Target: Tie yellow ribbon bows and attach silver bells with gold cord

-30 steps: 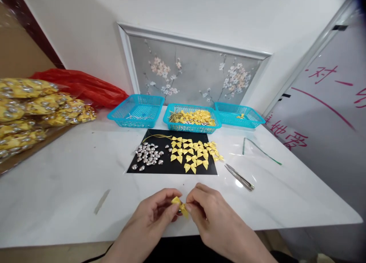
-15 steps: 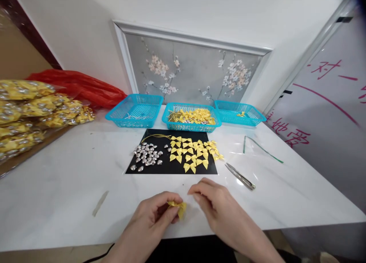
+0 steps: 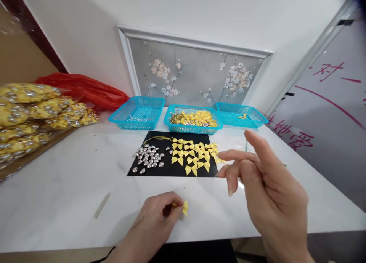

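My left hand (image 3: 156,217) is closed low over the front of the table, pinching a small yellow ribbon bow (image 3: 185,208) between thumb and fingertips. Raised at the right, my right hand (image 3: 265,186) has its fingers spread, one pointing up and the others reaching left. I see nothing plainly held in it. Beyond the hands, rows of yellow bows (image 3: 177,161) lie on a black mat (image 3: 171,171). Silver heart-shaped beads (image 3: 148,156) are heaped on the mat's left side. My right hand hides the metal snips.
Three blue baskets stand along the wall: the left one (image 3: 137,124) holds white strips, the middle one (image 3: 193,130) bows and beads, the right one (image 3: 257,122) a few yellow pieces. Bagged bows (image 3: 28,118) and red plastic (image 3: 85,89) lie left. A tape strip (image 3: 102,206) is nearby.
My right hand has moved from beside the bow up and to the right, its fingers spreading from a pinch. The left hand still grips the bow, which has turned slightly.
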The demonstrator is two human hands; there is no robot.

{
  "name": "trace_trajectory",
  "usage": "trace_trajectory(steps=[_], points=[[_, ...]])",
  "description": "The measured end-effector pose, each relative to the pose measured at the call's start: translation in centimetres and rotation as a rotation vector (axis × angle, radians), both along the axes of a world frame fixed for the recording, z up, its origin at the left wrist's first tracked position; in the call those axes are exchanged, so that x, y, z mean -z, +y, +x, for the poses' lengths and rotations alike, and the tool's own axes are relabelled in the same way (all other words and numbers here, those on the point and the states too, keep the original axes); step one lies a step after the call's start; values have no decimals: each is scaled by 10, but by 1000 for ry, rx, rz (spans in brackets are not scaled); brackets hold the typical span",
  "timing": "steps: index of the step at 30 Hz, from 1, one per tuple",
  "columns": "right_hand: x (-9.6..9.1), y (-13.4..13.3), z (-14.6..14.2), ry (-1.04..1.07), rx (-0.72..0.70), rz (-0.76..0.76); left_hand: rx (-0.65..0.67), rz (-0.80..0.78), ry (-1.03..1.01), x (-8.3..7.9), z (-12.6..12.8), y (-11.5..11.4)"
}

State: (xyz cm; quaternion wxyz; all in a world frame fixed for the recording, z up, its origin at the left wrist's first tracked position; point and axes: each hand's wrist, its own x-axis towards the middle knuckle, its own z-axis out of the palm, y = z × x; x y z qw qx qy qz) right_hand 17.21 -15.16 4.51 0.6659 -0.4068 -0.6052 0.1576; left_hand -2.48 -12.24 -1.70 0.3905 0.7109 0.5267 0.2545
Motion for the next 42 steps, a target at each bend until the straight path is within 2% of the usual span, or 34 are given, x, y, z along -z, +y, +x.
trace_trajectory(steps=[4,8,14,18,23,26,29,33,39,42], points=[[14,5,1,60,39,4,68,226,98,8,-2,7],[27,8,4,132,11,-52,39,393,186,21,-6,9],[65,11,-5,111,-125,-249,19,429,279,33,-16,7],[100,11,-20,126,-188,-338,-84,497,226,22,-19,16],[136,8,-43,193,-207,-384,-235,634,140,-12,-10,32],[139,5,-49,283,-201,-452,-332,669,90,-33,-10,43],[129,2,-48,367,-229,-542,-443,701,131,-51,-18,57],[117,-1,-45,296,-267,-608,-546,641,245,-67,-34,68],[117,-2,-46,414,-285,-556,-520,568,369,-69,-54,76],[119,-1,-47,440,-273,-577,-423,543,387,-67,-50,87]])
